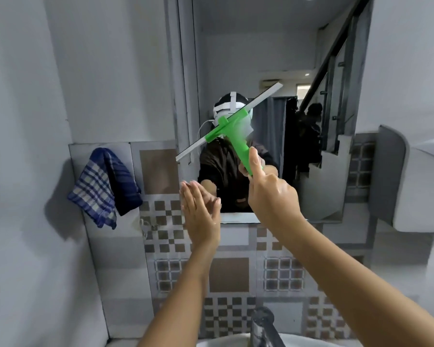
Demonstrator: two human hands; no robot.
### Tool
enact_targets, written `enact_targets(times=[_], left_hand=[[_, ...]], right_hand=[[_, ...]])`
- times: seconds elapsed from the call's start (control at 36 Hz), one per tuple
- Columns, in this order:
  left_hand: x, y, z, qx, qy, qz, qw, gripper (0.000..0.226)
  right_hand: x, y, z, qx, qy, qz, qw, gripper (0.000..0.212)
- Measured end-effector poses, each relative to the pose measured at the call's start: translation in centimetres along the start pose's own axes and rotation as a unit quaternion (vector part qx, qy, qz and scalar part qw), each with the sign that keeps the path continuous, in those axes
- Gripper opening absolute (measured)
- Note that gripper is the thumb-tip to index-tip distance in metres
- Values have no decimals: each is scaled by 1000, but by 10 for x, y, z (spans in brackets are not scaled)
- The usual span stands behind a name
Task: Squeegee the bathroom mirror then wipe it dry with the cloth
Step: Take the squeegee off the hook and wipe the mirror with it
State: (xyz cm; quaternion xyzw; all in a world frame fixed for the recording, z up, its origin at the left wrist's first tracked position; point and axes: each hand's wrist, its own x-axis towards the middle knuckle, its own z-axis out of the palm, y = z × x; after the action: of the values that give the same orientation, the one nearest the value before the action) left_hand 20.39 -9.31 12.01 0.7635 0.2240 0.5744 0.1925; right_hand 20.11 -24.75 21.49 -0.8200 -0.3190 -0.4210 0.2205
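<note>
The bathroom mirror (pixel 238 58) hangs on the wall straight ahead, with a person's reflection in it. My right hand (pixel 271 189) grips the handle of a green squeegee (pixel 236 135); its long white blade lies tilted across the glass, high at the right end and low at the left. My left hand (pixel 198 211) is flat with fingers together, pressed against the mirror's lower left corner and holding nothing. A blue checked cloth (pixel 103 189) hangs on the tiled wall to the left of the mirror, apart from both hands.
A chrome tap (pixel 263 326) rises over a white basin (pixel 236 343) at the bottom edge. A white wall-mounted unit (pixel 416 186) juts out at the right. Patterned tiles (pixel 228 274) cover the wall below the mirror.
</note>
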Motion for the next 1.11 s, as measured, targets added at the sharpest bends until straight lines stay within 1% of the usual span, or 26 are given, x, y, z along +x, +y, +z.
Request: enact_targets(times=[0.14, 0.25, 0.36, 0.42, 0.47, 0.56, 0.58, 0.64, 0.69, 0.75, 0.86, 0.94, 1.06, 1.11], left_hand=[[-4, -4, 2, -6, -6, -8, 1000, 80], [-4, -8, 1, -16, -10, 10, 1000, 81], [-5, -9, 0, -19, -14, 18, 1000, 81], [-5, -9, -1, -16, -13, 15, 1000, 79], [-3, -8, -2, -10, 0, 6, 1000, 72], [6, -5, -10, -23, 43, -7, 999, 53], [13, -4, -13, -29, 56, 8, 998, 49], [34, 0, -21, -31, 71, 68, 995, 46], [63, 8, -30, -21, 74, 128, 989, 47], [94, 23, -40, -8, 70, 163, 984, 49], [151, 49, -53, 47, 41, 213, 975, 55], [184, 61, -52, 97, 43, 235, 966, 58], [206, 68, -49, 115, 49, 251, 960, 65], [211, 66, -47, 112, 50, 260, 958, 66]], right_hand=[[2, 19, 2, -46, 44, -47, 997, 62], [6, 43, -2, -45, 62, -95, 993, 62], [14, 71, -5, -62, 32, -118, 991, 69], [15, 82, -8, -72, 20, -129, 989, 68], [16, 87, -16, -67, 20, -137, 988, 66], [15, 91, -25, -79, 31, -157, 984, 60], [14, 93, -26, -82, 33, -161, 983, 58], [14, 97, -28, -84, 32, -165, 982, 57], [14, 101, -30, -83, 25, -167, 982, 58], [14, 103, -33, -85, 17, -166, 982, 61], [14, 110, -39, -77, 1, -164, 983, 66], [13, 117, -44, -71, -9, -141, 987, 68], [4, 133, -48, -60, -10, -97, 993, 77], [-3, 142, -48, -51, -14, -80, 995, 77]])
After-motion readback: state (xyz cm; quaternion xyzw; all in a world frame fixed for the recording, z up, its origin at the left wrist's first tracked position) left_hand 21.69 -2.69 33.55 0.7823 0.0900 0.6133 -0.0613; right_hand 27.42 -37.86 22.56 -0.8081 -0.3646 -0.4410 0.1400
